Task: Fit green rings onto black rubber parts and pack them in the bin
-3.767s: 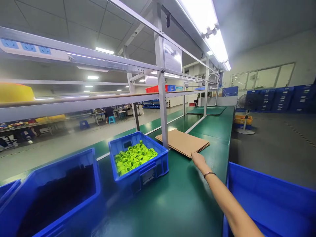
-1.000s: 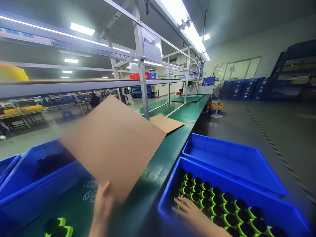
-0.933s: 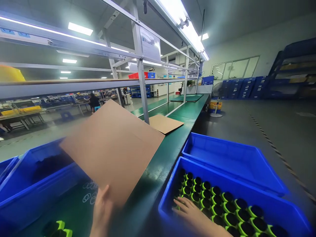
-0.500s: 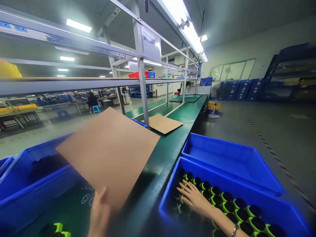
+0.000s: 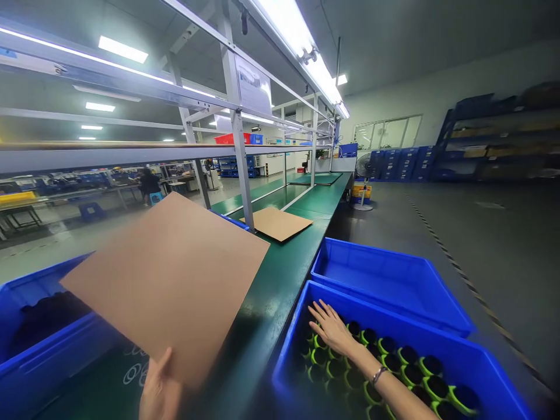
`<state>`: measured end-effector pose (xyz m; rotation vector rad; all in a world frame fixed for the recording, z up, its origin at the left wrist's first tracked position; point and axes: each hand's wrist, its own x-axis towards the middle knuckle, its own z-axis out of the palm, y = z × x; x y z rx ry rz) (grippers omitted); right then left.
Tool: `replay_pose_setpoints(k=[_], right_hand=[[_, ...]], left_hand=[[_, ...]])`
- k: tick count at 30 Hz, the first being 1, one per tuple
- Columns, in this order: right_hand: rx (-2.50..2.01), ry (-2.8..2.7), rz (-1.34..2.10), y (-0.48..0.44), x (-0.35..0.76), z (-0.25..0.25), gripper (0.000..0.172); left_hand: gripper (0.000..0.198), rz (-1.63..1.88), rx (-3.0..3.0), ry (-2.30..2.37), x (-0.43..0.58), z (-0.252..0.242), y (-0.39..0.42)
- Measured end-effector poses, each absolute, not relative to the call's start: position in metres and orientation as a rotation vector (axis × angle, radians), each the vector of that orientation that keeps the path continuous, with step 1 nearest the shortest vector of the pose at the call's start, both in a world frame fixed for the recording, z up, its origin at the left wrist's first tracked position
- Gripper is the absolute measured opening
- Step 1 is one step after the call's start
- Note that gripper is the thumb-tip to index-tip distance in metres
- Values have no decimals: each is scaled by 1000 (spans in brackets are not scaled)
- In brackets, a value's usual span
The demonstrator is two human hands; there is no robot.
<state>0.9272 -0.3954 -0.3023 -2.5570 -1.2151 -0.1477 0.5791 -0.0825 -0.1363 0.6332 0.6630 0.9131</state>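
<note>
My left hand (image 5: 161, 385) grips the near corner of a flat brown cardboard sheet (image 5: 175, 280), held up at a tilt over the green bench. The thumb lies on the sheet's face; the other fingers are partly hidden behind it. On the right, my right hand (image 5: 330, 328) reaches into a blue bin (image 5: 385, 312), fingers spread and palm down over rows of black cylindrical parts with lime-green rims (image 5: 411, 370). Whether the fingertips touch the parts, I cannot tell. A bracelet circles the right wrist.
A second cardboard sheet (image 5: 280, 223) lies on the green bench (image 5: 273, 274) beside a metal post (image 5: 241, 169). Behind the filled bin sits another blue bin (image 5: 371, 271). At left, a blue bin (image 5: 48, 344) holds dark items. A fan (image 5: 364, 175) stands on the floor beyond.
The view has swung a little to the right. My right hand has shifted towards the bin's far left corner, fingers still spread. My left hand keeps hold of the cardboard sheet.
</note>
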Motion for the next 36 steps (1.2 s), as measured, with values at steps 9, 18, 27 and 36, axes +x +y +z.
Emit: replay_pose_setpoints(k=[9,18,27,36], right_hand=[[-2704,-964,-238,-400,908,-313,67],[-2816,-795,-208,-426,893,-313,70],[-2898,-645,-122,-454,892,-307,72],[-2945,-526,-29,-496,886,-302,75]], left_hand=[[44,893,583,693,581,-132,-82],[45,883,596,682,579,-131,-84],[50,895,588,709,581,-126,-86],[35,875,550,698,580,-127,-81]])
